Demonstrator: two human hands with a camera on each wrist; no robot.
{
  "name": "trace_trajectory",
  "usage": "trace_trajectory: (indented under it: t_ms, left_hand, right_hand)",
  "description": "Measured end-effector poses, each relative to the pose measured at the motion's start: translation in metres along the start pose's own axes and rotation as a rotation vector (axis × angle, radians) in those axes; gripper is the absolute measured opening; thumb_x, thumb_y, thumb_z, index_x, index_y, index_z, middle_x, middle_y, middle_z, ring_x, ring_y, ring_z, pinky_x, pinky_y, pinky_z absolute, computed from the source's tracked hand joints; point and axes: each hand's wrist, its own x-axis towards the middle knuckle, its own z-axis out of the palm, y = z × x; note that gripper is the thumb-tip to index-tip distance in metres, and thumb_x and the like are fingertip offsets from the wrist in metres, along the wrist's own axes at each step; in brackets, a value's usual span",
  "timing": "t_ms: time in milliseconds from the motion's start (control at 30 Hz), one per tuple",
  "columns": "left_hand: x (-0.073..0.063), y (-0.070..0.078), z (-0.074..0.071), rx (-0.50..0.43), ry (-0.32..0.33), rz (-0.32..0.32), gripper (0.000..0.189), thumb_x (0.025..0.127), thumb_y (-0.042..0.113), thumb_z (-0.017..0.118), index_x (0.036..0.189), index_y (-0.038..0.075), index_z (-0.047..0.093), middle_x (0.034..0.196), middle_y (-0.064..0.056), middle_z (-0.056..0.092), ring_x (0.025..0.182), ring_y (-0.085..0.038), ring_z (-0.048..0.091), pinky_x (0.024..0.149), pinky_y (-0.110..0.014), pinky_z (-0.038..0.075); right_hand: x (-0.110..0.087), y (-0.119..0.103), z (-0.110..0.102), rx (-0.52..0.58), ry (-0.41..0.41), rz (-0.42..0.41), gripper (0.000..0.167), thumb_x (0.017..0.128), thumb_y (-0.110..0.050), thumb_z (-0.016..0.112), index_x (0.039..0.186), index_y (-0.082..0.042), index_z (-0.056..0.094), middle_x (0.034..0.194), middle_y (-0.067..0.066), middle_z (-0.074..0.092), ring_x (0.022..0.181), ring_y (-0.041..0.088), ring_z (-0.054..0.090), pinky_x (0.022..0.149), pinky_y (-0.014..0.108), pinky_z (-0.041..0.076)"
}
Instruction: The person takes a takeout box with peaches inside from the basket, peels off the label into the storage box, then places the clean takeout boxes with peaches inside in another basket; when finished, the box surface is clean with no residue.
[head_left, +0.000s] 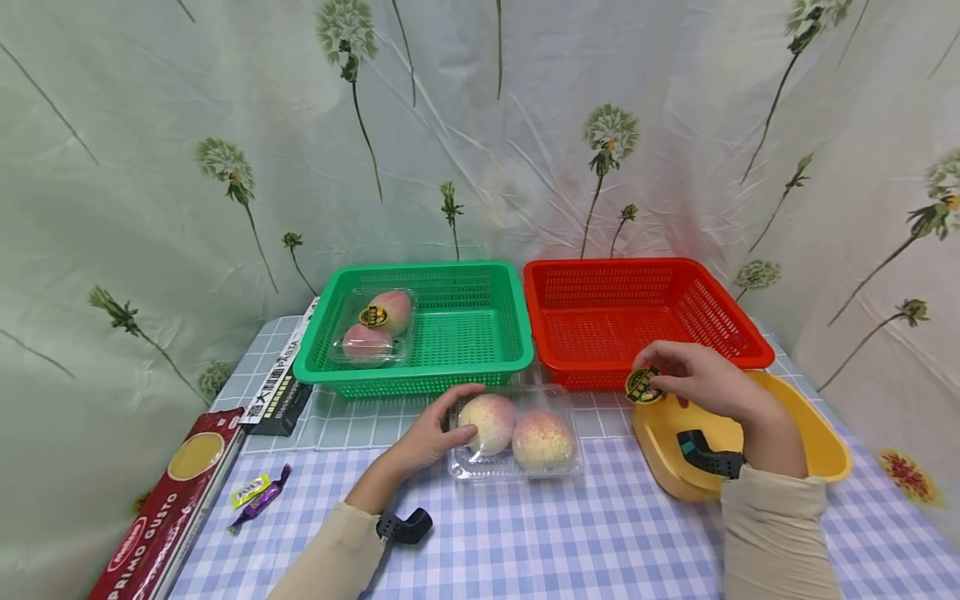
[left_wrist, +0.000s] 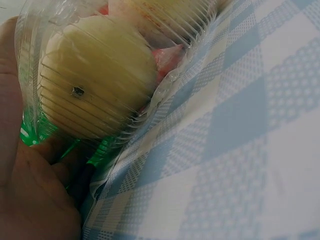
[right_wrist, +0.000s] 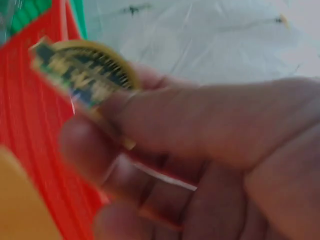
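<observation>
My right hand pinches a round black-and-gold sticker between thumb and fingertips, over the left rim of the yellow tub. In the right wrist view the sticker stands out past the thumb, slightly blurred. On the checked cloth, a clear plastic box holds two peaches side by side. My left hand grips its left side, thumb toward the front and fingers at the back corner. One pale peach shows through the ribbed plastic in the left wrist view.
The green basket behind holds another peach box with a similar sticker on it. Beside it stands a red basket. On the left lie pasta packs, a long red pack, a purple candy and a yellow candy.
</observation>
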Motion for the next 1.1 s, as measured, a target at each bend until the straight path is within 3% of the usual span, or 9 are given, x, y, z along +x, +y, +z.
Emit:
trace_trajectory:
  t_ms: [167, 300, 467, 733, 833, 933, 1033, 1100]
  left_hand:
    - [0.0, 0.001, 0.001, -0.002, -0.002, -0.005, 0.058, 0.094, 0.011, 0.065, 0.148, 0.014, 0.044, 0.152, -0.014, 0.046, 0.135, -0.026, 0.044, 0.103, -0.019, 0.041]
    - [-0.001, 0.002, 0.002, 0.001, -0.002, -0.013, 0.059, 0.094, 0.011, 0.065, 0.148, 0.014, 0.044, 0.152, -0.014, 0.045, 0.135, -0.028, 0.044, 0.103, -0.02, 0.042]
    - [-0.001, 0.002, 0.0, 0.018, -0.023, -0.01, 0.059, 0.095, 0.014, 0.064, 0.15, 0.014, 0.042, 0.153, -0.015, 0.044, 0.136, -0.03, 0.043, 0.104, -0.021, 0.042]
    - [0.001, 0.002, -0.005, 0.099, -0.054, 0.008, 0.063, 0.097, 0.026, 0.063, 0.154, 0.017, 0.036, 0.158, -0.012, 0.039, 0.144, -0.03, 0.037, 0.114, -0.033, 0.035]
    - [0.0, 0.003, -0.005, 0.107, -0.044, -0.008, 0.06, 0.099, 0.025, 0.06, 0.154, 0.018, 0.037, 0.159, -0.011, 0.04, 0.146, -0.031, 0.035, 0.117, -0.043, 0.033]
    - [0.001, 0.008, -0.004, 0.078, -0.029, -0.015, 0.055, 0.101, 0.02, 0.056, 0.154, 0.016, 0.038, 0.158, -0.012, 0.04, 0.148, -0.034, 0.033, 0.117, -0.052, 0.031]
    - [0.002, 0.017, -0.002, 0.044, -0.01, -0.031, 0.053, 0.103, 0.02, 0.053, 0.154, 0.016, 0.039, 0.157, -0.012, 0.041, 0.148, -0.029, 0.033, 0.116, -0.046, 0.033]
    - [0.003, 0.023, -0.001, -0.01, -0.007, -0.075, 0.053, 0.103, 0.021, 0.053, 0.154, 0.018, 0.038, 0.151, -0.014, 0.046, 0.135, -0.025, 0.047, 0.105, -0.039, 0.045]
  right_hand:
    - [-0.006, 0.019, -0.007, -0.025, -0.075, 0.122, 0.021, 0.094, -0.006, 0.064, 0.114, -0.007, 0.065, 0.099, 0.009, 0.067, 0.076, 0.019, 0.062, 0.055, 0.031, 0.051]
    - [-0.008, 0.029, -0.007, 0.028, -0.143, 0.203, 0.024, 0.094, -0.007, 0.062, 0.119, -0.004, 0.064, 0.101, 0.01, 0.067, 0.081, 0.021, 0.064, 0.056, 0.035, 0.053]
    - [-0.008, 0.039, -0.005, 0.094, -0.201, 0.248, 0.029, 0.096, -0.006, 0.058, 0.124, -0.001, 0.062, 0.103, 0.012, 0.068, 0.08, 0.022, 0.067, 0.057, 0.036, 0.053]
    - [-0.011, 0.048, -0.008, 0.079, -0.204, 0.322, 0.033, 0.098, -0.012, 0.057, 0.129, 0.001, 0.06, 0.117, 0.022, 0.063, 0.087, 0.021, 0.069, 0.062, 0.038, 0.056]
    - [-0.015, 0.048, -0.015, 0.013, -0.151, 0.303, 0.031, 0.099, -0.015, 0.057, 0.125, 0.001, 0.063, 0.116, 0.022, 0.065, 0.088, 0.021, 0.068, 0.065, 0.037, 0.057]
    - [-0.019, 0.046, -0.022, -0.079, -0.024, 0.251, 0.027, 0.1, -0.019, 0.057, 0.117, -0.001, 0.067, 0.106, 0.017, 0.069, 0.085, 0.021, 0.067, 0.065, 0.033, 0.054]
    - [-0.022, 0.047, -0.027, -0.167, 0.171, 0.216, 0.028, 0.102, -0.025, 0.055, 0.113, -0.002, 0.068, 0.1, 0.016, 0.07, 0.085, 0.025, 0.064, 0.067, 0.034, 0.05]
    - [-0.023, 0.051, -0.028, -0.17, 0.294, 0.222, 0.032, 0.104, -0.027, 0.051, 0.116, -0.002, 0.066, 0.108, 0.021, 0.067, 0.095, 0.034, 0.061, 0.074, 0.042, 0.049]
